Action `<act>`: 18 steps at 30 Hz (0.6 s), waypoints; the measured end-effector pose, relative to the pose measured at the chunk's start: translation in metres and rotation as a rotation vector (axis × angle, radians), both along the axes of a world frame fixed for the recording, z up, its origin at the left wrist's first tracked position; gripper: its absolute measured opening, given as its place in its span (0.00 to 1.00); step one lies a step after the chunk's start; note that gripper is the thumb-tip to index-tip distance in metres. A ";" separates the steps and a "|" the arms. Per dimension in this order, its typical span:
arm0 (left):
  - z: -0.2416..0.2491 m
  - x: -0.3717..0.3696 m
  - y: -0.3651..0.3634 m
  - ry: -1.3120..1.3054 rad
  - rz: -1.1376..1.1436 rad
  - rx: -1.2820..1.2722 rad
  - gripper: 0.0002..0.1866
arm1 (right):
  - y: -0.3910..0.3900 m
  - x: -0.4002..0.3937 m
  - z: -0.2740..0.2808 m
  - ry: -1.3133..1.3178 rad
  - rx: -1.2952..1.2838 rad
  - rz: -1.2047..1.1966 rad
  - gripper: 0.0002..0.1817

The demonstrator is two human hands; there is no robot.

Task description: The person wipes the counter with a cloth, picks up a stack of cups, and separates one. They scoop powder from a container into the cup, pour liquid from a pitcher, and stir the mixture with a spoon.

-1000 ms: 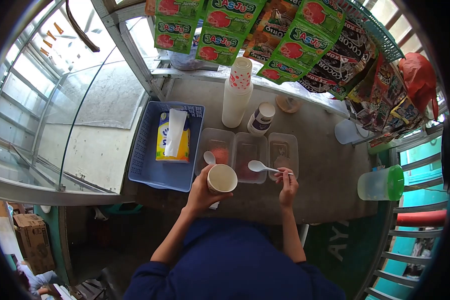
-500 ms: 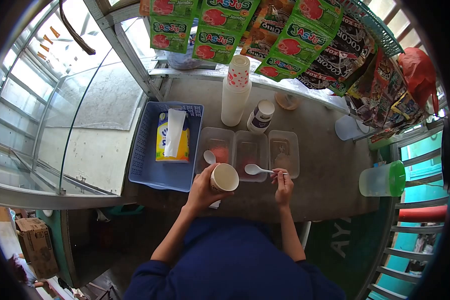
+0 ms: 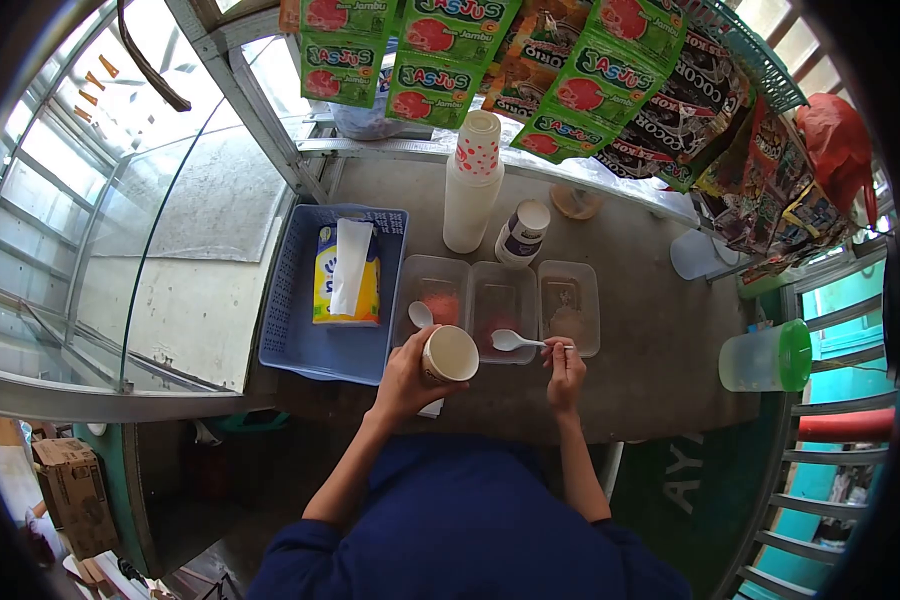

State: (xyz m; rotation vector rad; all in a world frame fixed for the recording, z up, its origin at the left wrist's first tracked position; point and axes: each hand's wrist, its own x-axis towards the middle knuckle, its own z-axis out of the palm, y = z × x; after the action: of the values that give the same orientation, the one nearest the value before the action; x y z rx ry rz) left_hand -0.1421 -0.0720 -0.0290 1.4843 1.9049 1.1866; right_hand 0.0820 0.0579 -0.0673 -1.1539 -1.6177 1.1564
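My left hand (image 3: 401, 384) is wrapped round a paper cup (image 3: 451, 355), its open mouth facing up at me. Between the fingers of my right hand (image 3: 565, 375) is the handle of a white spoon (image 3: 510, 341), whose bowl hangs over the front of the middle plastic container (image 3: 501, 288). That container has a little reddish powder at its bottom. Pinkish-red powder lies in the left container (image 3: 433, 270), where another white spoon (image 3: 421, 314) rests. The right container (image 3: 578, 285) holds a small amount of brownish powder.
Left of the containers stands a blue basket (image 3: 323, 355) with a tissue pack (image 3: 350, 275). Behind them are stacked cups (image 3: 472, 195) and a shorter cup stack (image 3: 523, 234). Drink sachets (image 3: 430, 60) hang above. A green-lidded jar (image 3: 765, 357) sits far right.
Almost nothing differs. The spoon in my right hand has shifted very slightly; my left hand keeps the cup in the same place.
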 end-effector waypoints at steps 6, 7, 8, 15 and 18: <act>-0.003 -0.002 -0.002 -0.026 -0.010 -0.001 0.47 | 0.002 0.002 -0.001 0.069 -0.004 -0.056 0.14; -0.002 -0.002 -0.002 -0.018 -0.005 -0.009 0.47 | 0.003 0.003 0.000 0.068 -0.004 -0.055 0.14; -0.002 -0.002 -0.002 -0.011 0.000 -0.016 0.46 | 0.005 0.005 0.000 0.067 0.013 -0.059 0.14; 0.002 0.000 0.000 0.013 -0.013 0.014 0.46 | 0.003 0.003 0.003 -0.035 0.079 -0.028 0.13; 0.003 0.002 0.000 0.040 -0.006 0.013 0.45 | 0.001 -0.002 -0.001 0.033 0.052 -0.033 0.13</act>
State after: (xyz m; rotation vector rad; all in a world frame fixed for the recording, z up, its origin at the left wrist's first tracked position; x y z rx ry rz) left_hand -0.1405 -0.0718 -0.0260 1.5308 1.9209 1.1766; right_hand 0.0797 0.0591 -0.0684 -1.1179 -1.5892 1.1005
